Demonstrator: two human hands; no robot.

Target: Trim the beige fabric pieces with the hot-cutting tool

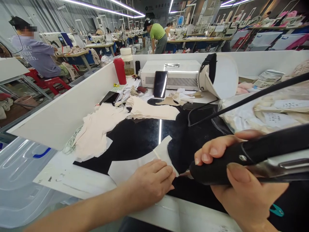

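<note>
A white cut piece (135, 164), fabric or paper, with a curved edge and a pale strip across it, lies on the black work surface (142, 132). My left hand (154, 180) grips its lower right part, fingers bent and close together. In my right hand (243, 183) is a black-handled tool (277, 154) with a metal lever along its side. The tool's thin tip reaches the piece's right corner, beside my left fingertips; whether it touches cannot be made out.
Stacked beige cut pieces (152, 109) and pale pink pieces (96, 129) lie beyond. A phone (160, 84) leans against a white vented box (183, 69). A black cable (253, 100) crosses the right side, before a plastic bag (270, 109). Co-workers sit and stand behind.
</note>
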